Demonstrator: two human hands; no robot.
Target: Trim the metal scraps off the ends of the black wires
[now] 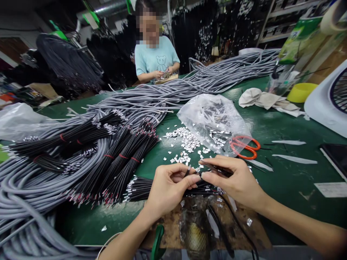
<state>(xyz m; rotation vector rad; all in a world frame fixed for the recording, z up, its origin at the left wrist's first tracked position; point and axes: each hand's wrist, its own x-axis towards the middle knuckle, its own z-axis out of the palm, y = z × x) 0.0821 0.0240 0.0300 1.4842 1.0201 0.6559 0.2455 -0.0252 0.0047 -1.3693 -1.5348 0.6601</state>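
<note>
1. The left hand [169, 187] and right hand [238, 180] are meeting fingertip to fingertip over the near edge of the green table [284, 173]. Both are pinching one thin black wire [210, 167] running between them.
2. A loose sheaf [141, 187] of the same wires is lying just under the hands.
3. Judged progress: tied bundles [121, 162] with red bands and silvery ends are piling up on the left and are probably finished. The silver pieces [187, 139] and the part-full plastic bag [214, 122] suggest plenty is remaining.
4. Grey cables [162, 97] are sprawling behind, and orange scissors [245, 146] are touching the bag.
5. No writing is reading clearly. The co-worker [155, 57] is wearing a shirt with a bear drawing, and the green packet [298, 36] is too blurred.
</note>
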